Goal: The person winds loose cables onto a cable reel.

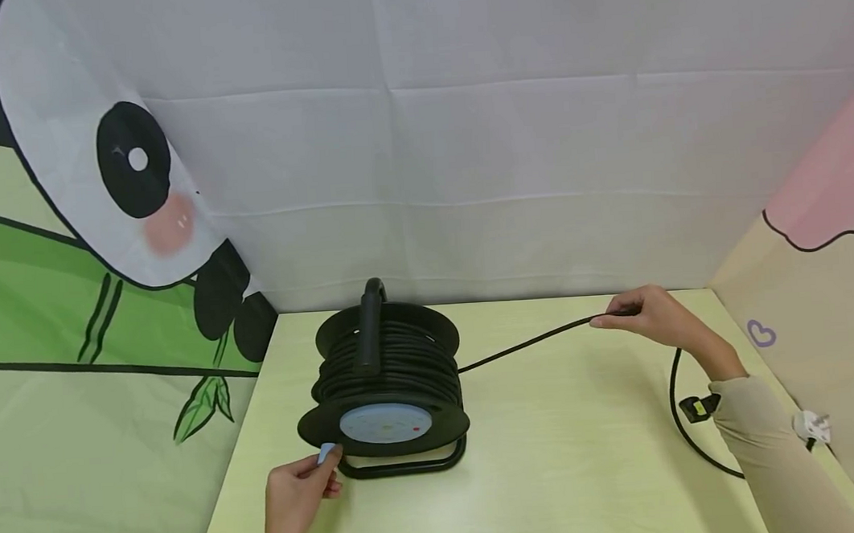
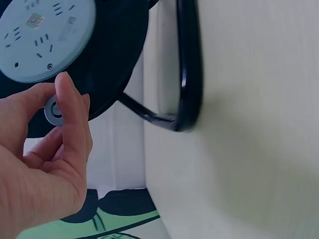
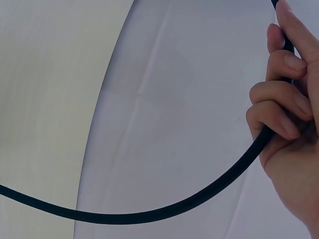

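A black cable reel stands on the table, with black cable wound round its drum and a pale blue socket plate on its front. At the reel's lower left edge, my left hand pinches a light blue-grey crank knob between thumb and fingers. My right hand grips the black cable to the right of the reel. Between reel and hand the cable looks straight. In the right wrist view, the fingers curl round the cable, which hangs in a loose curve below them.
The cable's free part loops down to a white plug by the table's right edge. A black piece with a yellow mark sits near the right forearm. White cloth rises behind the table; printed cloth hangs at both sides.
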Demonstrator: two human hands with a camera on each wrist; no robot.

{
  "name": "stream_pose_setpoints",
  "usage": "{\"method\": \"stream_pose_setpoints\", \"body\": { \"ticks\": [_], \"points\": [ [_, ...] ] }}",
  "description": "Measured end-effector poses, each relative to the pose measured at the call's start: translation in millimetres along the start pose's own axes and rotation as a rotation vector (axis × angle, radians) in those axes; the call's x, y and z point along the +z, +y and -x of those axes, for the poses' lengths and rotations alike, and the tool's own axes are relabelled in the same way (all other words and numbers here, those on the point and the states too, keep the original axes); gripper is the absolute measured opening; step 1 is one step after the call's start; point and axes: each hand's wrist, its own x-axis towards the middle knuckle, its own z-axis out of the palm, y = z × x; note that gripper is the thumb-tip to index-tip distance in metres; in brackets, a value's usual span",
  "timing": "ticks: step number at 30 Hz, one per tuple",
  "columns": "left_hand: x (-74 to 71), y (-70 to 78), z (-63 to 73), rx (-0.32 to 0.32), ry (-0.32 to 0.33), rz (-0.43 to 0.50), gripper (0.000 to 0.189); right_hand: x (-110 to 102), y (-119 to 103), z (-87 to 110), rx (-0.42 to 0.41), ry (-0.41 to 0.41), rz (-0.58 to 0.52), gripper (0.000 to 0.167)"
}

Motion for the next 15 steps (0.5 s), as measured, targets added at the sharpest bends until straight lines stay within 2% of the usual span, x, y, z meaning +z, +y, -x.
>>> {"method": "stream_pose_setpoints", "body": {
  "ticks": [7, 15],
  "points": [
    [-14.6, 19.1, 5.5, -0.016, 0.022, -0.005, 0.037, -0.2, 4.3, 3.8, -0.006, -0.008, -0.008, 0.023],
    [-21.5, 36.0, 11.0, -0.009, 0.033, -0.008, 0.04, 1.2, 12.4, 8.3, 0.027, -0.007, -0.007, 0.023]
  ]
}}
